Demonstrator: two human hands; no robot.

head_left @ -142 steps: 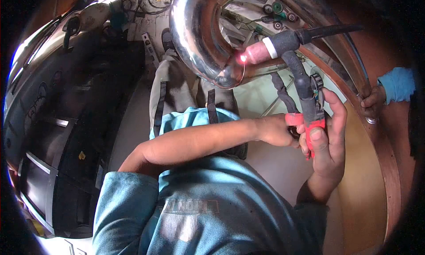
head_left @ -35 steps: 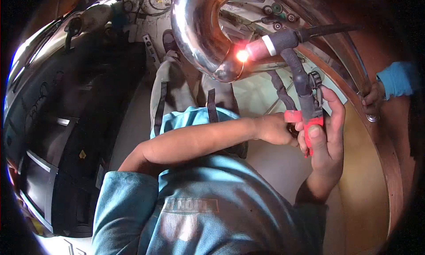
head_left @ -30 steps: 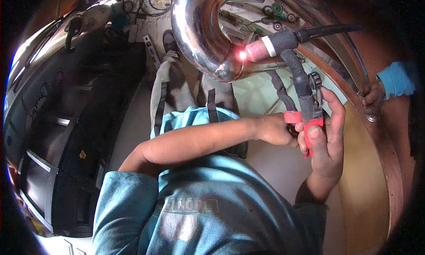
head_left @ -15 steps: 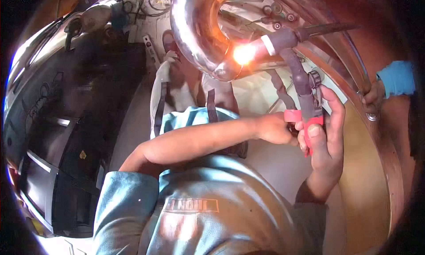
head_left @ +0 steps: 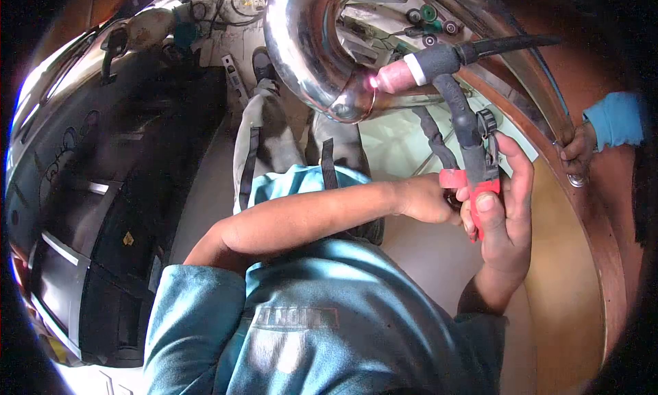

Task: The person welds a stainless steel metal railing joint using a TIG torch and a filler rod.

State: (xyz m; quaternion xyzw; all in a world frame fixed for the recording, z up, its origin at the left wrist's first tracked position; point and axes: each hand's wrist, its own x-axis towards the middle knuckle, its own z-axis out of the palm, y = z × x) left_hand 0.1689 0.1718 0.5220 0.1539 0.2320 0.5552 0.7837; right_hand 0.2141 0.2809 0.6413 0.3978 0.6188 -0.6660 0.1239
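My right hand (head_left: 506, 220) is wrapped around the red lower end of a TIG welding torch (head_left: 460, 110), thumb pressed on the grip. The torch has a black body, a white ring and a pinkish cup. Its tip, with a small pink glow, sits right at a seam near the lower end of a polished curved metal pipe (head_left: 295, 49). My left hand (head_left: 426, 199) is closed beside the right fingers, close to a red band (head_left: 452, 179); what its curled fingers hold is hidden. My left forearm crosses in front of my body.
At the right, another person's hand (head_left: 580, 150) in a blue sleeve grips a metal tube. A large black case-like object (head_left: 116, 223) stands at the left. A level (head_left: 234, 79), cables (head_left: 233, 7) and several discs (head_left: 428, 14) lie beyond the pipe.
The bright orange-white arc at the torch tip has dimmed to a small pink glow, and the surroundings show more clearly. Both hands and the torch have stayed nearly in place.
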